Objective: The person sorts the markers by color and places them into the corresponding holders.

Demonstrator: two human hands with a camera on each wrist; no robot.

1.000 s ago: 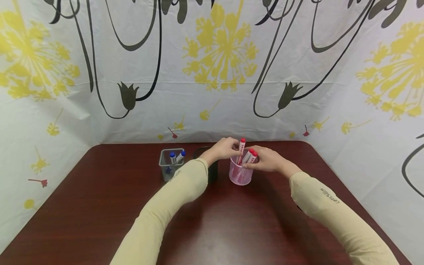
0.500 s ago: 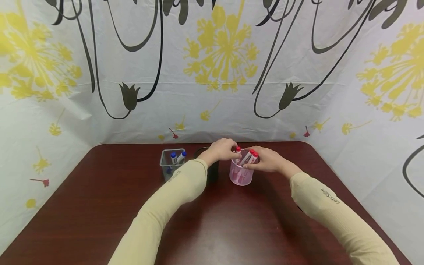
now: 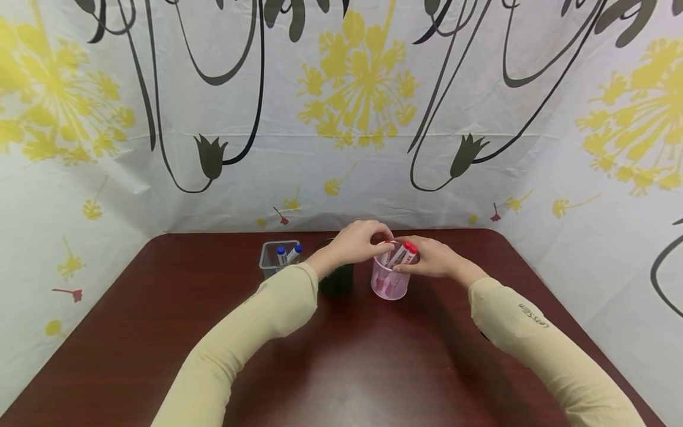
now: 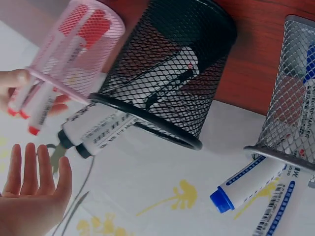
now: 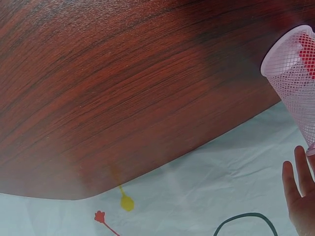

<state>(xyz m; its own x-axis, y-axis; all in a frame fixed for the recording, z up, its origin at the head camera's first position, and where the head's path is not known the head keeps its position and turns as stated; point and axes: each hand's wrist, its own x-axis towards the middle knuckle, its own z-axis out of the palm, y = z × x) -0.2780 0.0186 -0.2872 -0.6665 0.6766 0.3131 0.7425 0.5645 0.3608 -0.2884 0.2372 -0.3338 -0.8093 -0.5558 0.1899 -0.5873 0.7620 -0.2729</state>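
In the head view, my left hand [image 3: 360, 242] hovers just above the rim of a pink mesh pen cup [image 3: 389, 286]. The left wrist view has this hand [image 4: 37, 191] with its fingers extended and nothing held. Red-capped markers [image 3: 408, 255] lean inside the pink cup, caps up. My right hand [image 3: 433, 257] grips the cup's right side near the rim, thumb in front and fingers behind. At the right wrist view's edge, the fingertips of that hand [image 5: 302, 196] meet the cup's rim.
Left of the pink cup stands a black mesh pen cup [image 3: 337, 283], partly behind my left forearm, with black-capped markers [image 4: 98, 129] inside. Farther left is a grey mesh holder [image 3: 265, 262] with blue-capped markers [image 3: 281, 256]. A patterned sheet [image 3: 267, 172] hangs behind the brown table [image 3: 405, 367].
The red-capped marker in my left hand has gone down into the pink cup and been let go. My left fingers have straightened above it; the right hand stays on the cup.
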